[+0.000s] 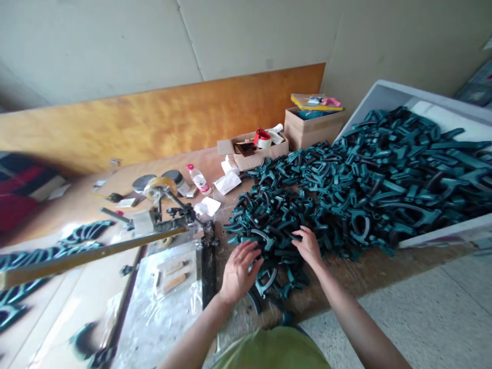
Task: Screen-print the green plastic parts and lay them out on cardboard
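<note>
A large heap of dark green plastic handle-like parts (265, 205) covers the middle of the bench. My left hand (239, 270) is over the heap's near left edge, fingers spread and a little bent, with green parts just beside the thumb. At the heap's near side, my right hand (307, 247) has its fingers apart and the tips at the parts; I see nothing gripped in it. A curved handle part (267, 282) lies between the hands, closer to me.
On the right, a tilted grey bin (434, 238) spills more parts onto the bench. Left stands a metal fixture (169, 220) with a long bar (96, 256) and a plastic-covered plate (154, 318). Behind are a bottle (199, 179) and cardboard boxes (313, 128). Finished-looking rows of parts (84, 233) lie far left.
</note>
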The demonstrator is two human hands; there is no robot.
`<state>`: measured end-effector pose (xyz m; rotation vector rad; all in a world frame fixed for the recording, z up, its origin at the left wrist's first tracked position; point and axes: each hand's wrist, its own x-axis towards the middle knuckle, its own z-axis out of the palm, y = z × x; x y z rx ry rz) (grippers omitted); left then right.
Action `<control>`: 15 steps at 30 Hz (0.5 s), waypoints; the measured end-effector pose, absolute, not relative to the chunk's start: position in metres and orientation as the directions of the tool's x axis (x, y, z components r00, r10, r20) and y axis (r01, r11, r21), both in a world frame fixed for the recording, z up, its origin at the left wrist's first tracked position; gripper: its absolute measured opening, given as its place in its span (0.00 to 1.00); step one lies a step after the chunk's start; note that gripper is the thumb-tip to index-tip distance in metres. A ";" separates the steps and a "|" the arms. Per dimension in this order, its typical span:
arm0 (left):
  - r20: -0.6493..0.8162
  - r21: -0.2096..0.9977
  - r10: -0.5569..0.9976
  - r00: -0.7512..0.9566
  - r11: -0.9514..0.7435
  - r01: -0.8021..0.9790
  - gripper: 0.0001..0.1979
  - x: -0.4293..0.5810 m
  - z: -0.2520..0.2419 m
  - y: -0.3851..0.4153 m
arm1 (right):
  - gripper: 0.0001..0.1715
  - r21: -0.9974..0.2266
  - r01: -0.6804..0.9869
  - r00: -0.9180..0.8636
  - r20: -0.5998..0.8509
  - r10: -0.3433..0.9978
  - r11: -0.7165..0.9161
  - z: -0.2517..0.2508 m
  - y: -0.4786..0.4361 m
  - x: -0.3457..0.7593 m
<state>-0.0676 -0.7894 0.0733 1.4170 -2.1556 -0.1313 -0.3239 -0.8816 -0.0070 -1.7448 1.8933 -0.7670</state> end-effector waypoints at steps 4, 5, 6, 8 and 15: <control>0.296 0.250 -0.660 -0.691 0.751 -0.611 0.20 -0.095 0.036 -0.729 | 0.13 -0.610 -0.792 -0.099 0.156 -0.983 -0.017 0.007 -0.890 -0.333; 0.246 0.227 -0.583 -0.774 0.811 -0.539 0.22 -0.103 0.023 -0.722 | 0.13 -0.599 -0.800 -0.098 0.199 -0.975 -0.041 0.012 -0.893 -0.335; 0.199 0.205 -0.518 -0.832 0.852 -0.482 0.22 -0.111 0.010 -0.718 | 0.12 -0.590 -0.805 -0.096 0.241 -0.966 -0.067 0.018 -0.896 -0.335; 0.134 0.157 -0.446 -0.885 0.891 -0.425 0.21 -0.122 -0.013 -0.717 | 0.10 -0.583 -0.804 -0.087 0.309 -0.947 -0.116 0.029 -0.901 -0.334; 0.089 0.087 -0.488 -0.868 0.872 -0.482 0.15 -0.099 -0.032 -0.736 | 0.23 -0.784 -0.615 -0.091 0.177 -0.980 -0.085 0.063 -0.894 -0.313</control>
